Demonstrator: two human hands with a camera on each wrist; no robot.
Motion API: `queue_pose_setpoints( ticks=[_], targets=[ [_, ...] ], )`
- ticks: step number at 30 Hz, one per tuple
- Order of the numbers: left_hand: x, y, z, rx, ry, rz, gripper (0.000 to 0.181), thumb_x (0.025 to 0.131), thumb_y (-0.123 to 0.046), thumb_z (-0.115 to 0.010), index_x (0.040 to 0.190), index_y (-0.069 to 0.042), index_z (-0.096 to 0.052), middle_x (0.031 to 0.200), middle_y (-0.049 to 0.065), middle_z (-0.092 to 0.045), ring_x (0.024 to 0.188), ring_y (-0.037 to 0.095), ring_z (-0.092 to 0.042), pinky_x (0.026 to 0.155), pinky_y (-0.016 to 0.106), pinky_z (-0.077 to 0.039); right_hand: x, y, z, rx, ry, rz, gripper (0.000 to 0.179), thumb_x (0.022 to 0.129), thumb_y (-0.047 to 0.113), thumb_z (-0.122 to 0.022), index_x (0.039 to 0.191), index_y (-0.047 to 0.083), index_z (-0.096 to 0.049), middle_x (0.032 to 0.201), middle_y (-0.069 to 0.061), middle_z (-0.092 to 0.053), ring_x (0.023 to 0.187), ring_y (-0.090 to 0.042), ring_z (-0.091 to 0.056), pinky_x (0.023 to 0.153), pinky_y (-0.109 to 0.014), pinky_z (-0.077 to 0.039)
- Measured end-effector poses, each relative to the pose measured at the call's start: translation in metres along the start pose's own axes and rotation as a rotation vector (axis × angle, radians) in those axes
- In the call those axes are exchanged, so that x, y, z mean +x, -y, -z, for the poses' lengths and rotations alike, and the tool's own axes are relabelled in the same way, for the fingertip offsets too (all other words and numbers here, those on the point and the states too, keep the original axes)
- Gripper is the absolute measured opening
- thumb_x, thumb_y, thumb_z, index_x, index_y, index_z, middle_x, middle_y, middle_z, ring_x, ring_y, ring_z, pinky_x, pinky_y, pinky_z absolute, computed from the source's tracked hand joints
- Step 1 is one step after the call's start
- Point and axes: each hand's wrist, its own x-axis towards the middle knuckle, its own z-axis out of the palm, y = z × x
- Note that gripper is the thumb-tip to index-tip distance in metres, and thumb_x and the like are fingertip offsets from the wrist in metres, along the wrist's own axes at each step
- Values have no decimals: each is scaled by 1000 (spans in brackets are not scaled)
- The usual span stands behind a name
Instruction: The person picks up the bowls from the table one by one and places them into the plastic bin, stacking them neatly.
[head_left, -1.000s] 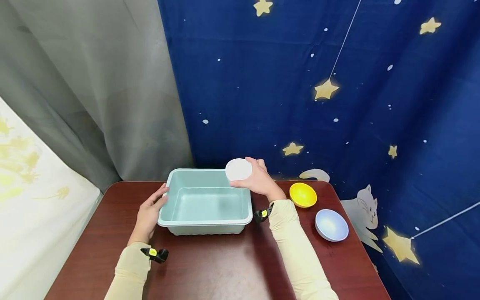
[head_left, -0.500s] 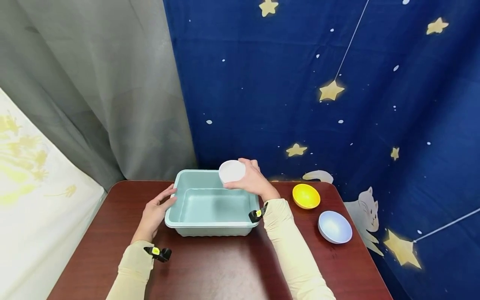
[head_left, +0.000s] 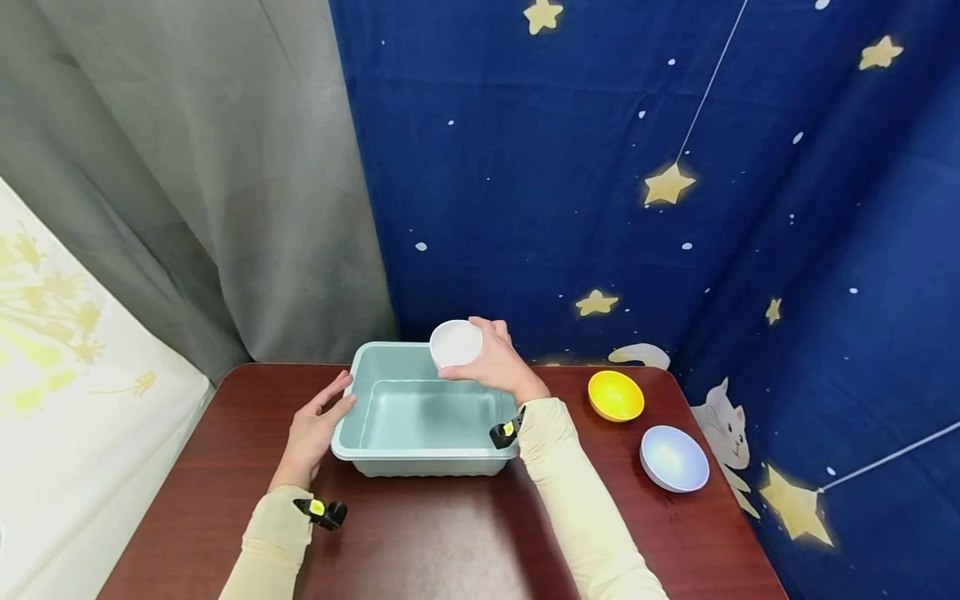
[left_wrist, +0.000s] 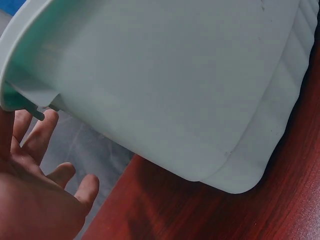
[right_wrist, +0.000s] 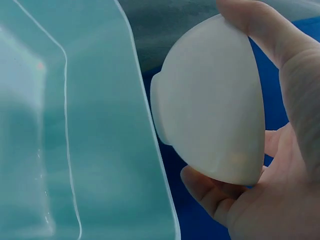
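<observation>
My right hand [head_left: 498,362] grips a small white bowl [head_left: 456,343] by its rim, holding it above the far side of a pale blue-green plastic tub [head_left: 423,454]. The bowl is tipped, its opening facing the head camera. In the right wrist view, the bowl [right_wrist: 212,100] shows its curved outside and foot, with thumb and fingers at opposite edges. My left hand [head_left: 311,433] touches the tub's left rim, fingers spread and relaxed. Seen from the left wrist, that hand [left_wrist: 37,190] is beside the tub's outer wall [left_wrist: 165,90], some fingertips right under the rim.
A yellow bowl [head_left: 616,396] and a light blue bowl [head_left: 674,459] stand on the right of the dark red wooden table [head_left: 420,550]. Behind the table hang a grey curtain [head_left: 300,208] and a blue star-patterned curtain [head_left: 510,208].
My right hand has carried the white bowl left, further over the tub. My left hand stays at the tub's left rim. The head view has shifted slightly.
</observation>
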Motion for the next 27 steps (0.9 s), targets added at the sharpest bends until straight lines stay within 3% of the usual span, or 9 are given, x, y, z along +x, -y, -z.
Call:
queue_pose_setpoints(
  ticks=[5, 10, 15, 22, 27],
  targets=[
    [0, 0, -1, -11, 15, 35, 62, 92, -53, -71, 149, -38, -51, 162, -21, -36, 159, 13, -18, 125, 49, -26, 9, -3, -5, -10, 22, 46, 116, 60, 51, -97, 155, 17, -39, 144, -9, -40, 130, -27, -46, 107, -45, -46],
    [-1, 0, -1, -23, 17, 43, 63, 91, -54, -72, 149, -38, -52, 162, -20, -36, 159, 13, -19, 125, 49, -26, 16, -2, -10, -16, 111, 91, 117, 60, 47, -98, 156, 17, -38, 145, -10, -40, 132, -28, -46, 107, -47, -46],
    [-1, 2, 1, -9, 15, 44, 65, 90, -59, -71, 149, -41, -51, 162, -22, -36, 158, 14, -21, 123, 48, -30, 20, -4, -15, -21, 218, 155, 114, 61, 45, -97, 155, 15, -40, 143, -8, -43, 128, -23, -49, 106, -40, -47],
    [-1, 5, 3, 26, 8, -19, 63, 91, -52, -73, 148, -33, -55, 163, -20, -35, 160, 12, -16, 127, 53, -18, 16, -3, -18, -42, 367, 162, 109, 63, 44, -95, 155, 22, -41, 141, -5, -43, 123, -21, -53, 99, -33, -49],
    [-6, -8, 3, 36, 24, -10, 62, 94, -46, -72, 150, -27, -53, 166, -15, -31, 160, 14, -12, 128, 55, -14, 17, -4, -23, -30, 410, 179, 108, 64, 40, -95, 156, 21, -42, 141, -7, -45, 123, -26, -57, 97, -34, -49]
  ],
)
